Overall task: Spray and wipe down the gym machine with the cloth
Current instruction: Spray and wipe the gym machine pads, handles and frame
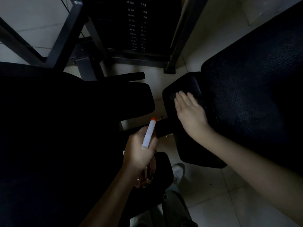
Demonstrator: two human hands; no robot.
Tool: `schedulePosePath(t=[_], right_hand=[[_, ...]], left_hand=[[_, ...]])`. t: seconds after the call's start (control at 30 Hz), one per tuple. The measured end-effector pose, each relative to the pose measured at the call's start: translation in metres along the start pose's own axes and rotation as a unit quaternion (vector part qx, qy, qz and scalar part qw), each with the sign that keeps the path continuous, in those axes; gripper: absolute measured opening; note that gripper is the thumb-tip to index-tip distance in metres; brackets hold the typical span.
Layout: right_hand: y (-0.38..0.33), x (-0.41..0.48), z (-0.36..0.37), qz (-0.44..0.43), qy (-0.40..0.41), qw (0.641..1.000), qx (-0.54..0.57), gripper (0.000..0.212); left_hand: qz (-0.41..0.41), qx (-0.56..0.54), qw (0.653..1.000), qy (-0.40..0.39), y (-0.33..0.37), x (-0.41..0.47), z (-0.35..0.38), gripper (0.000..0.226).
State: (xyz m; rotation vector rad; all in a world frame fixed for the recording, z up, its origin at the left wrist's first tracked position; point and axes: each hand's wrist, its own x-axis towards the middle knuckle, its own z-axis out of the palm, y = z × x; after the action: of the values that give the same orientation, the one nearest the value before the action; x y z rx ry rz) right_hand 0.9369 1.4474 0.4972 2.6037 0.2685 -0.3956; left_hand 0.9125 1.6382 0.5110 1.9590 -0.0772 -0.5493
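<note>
My left hand (139, 149) grips a clear spray bottle (146, 174) by its neck. The bottle's white head with an orange nozzle (150, 131) points up and away from me. My right hand (190, 110) lies flat, fingers straight, on the near end of a black padded seat (246, 95) of the gym machine. A dark patch (180, 89) under its fingertips may be the cloth, but the dim light hides whether it is cloth or padding. Another black pad (82, 112) fills the left side.
The machine's weight stack (137, 25) with printed numbers stands straight ahead between grey steel frame posts (177, 46). A grey frame bar (65, 30) crosses at upper left. Pale floor tiles (213, 185) and my white shoe (177, 171) show below between the pads.
</note>
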Motion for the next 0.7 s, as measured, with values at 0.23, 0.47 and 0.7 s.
schedulePosePath(t=[0.23,0.47,0.7], right_hand=[[0.028,0.045,-0.013,0.114,0.038,0.993,0.018,0.047],[0.001,-0.061,0.008,0.095,0.061,0.993,0.037,0.045],[0.007,-0.009,-0.005,0.137,0.074,0.987,-0.029,0.052]], left_hand=[[-0.010,-0.009,1.000,0.004,-0.006,-0.001,0.004,0.043],[0.004,0.002,1.000,0.001,-0.005,-0.006,0.005,0.028],[0.039,0.043,0.998,0.017,-0.005,-0.010,0.007,0.031]])
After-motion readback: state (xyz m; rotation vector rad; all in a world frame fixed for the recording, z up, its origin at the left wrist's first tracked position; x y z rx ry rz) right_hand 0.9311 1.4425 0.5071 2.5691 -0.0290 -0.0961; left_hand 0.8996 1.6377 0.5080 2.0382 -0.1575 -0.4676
